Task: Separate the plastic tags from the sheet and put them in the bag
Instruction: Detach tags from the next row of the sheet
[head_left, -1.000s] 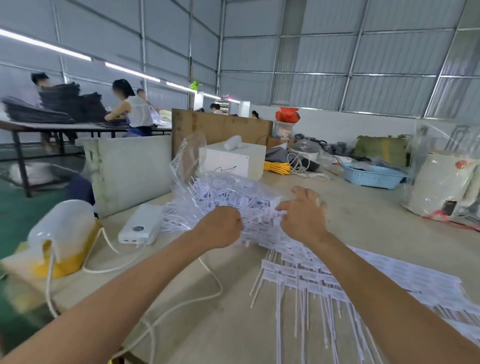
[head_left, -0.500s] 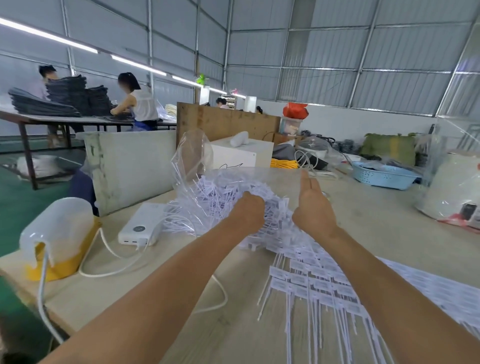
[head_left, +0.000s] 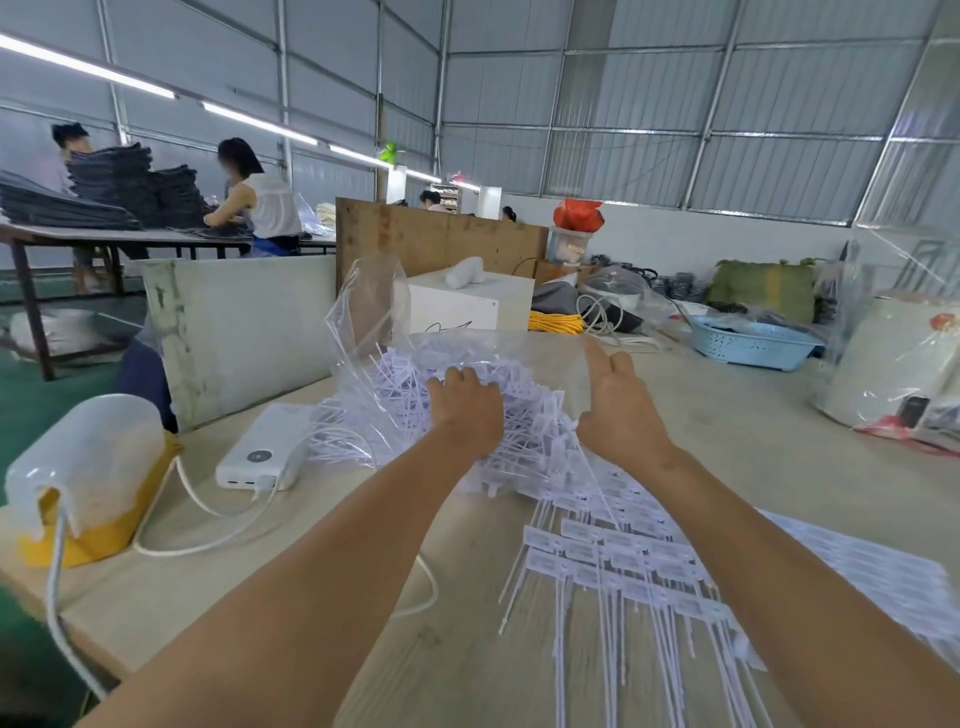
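The left hand (head_left: 467, 415) curls into the heap of loose plastic tags (head_left: 524, 395) inside the clear bag (head_left: 363, 312), apparently grasping some; the right hand (head_left: 618, 410), fingers straight, props the bag's mouth just beside it. The uncut tag sheet (head_left: 623, 561) lies nearer the person, under the right wrist. The tags look light, springy and snag-prone, best taken by their flat label heads

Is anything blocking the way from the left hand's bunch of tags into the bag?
Nothing visible does. The left hand grips a bunch of loose tags right at the clear bag, on the pile already in it. The right hand is open beside them, at the bag's edge, not across the path.
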